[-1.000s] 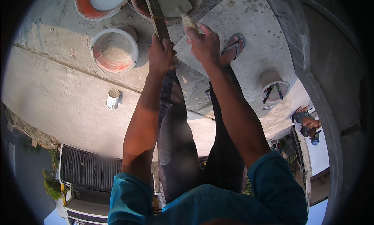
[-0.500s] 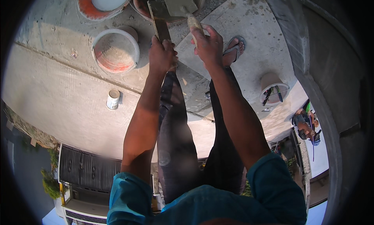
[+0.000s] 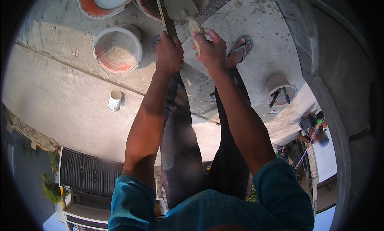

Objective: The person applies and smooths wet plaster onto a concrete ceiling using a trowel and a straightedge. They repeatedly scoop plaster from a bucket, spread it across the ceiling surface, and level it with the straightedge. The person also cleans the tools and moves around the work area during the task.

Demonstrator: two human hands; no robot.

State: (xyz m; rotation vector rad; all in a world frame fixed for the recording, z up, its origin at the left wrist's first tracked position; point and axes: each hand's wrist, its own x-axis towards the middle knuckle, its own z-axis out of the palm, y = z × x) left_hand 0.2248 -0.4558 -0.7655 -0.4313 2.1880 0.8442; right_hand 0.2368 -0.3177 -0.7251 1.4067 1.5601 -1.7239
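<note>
My right hand (image 3: 212, 49) is closed round the worn handle of a trowel (image 3: 181, 6). Its grey, mortar-coated blade lies over a bucket of wet grey mortar (image 3: 144, 6) at the top. Beside it, my left hand (image 3: 169, 54) grips a flat board-like tool (image 3: 161, 15), seen nearly edge-on and tilted upright. The handle of that tool is hidden in my fingers. The board's far end reaches over the near rim of the mortar bucket, just left of the trowel blade.
Left of my hands stands a bucket with dry residue (image 3: 118, 51); beyond it is an orange-red bucket of pale liquid (image 3: 106, 9). A tin can (image 3: 115, 101) stands on the concrete. Rightward, a bucket holds tools (image 3: 281, 93). Another person (image 3: 314, 129) is at the far right, past a wall (image 3: 320, 71).
The trowel and my right hand have shifted slightly left and nearer. My left hand and the board have moved slightly right. The other person has changed posture.
</note>
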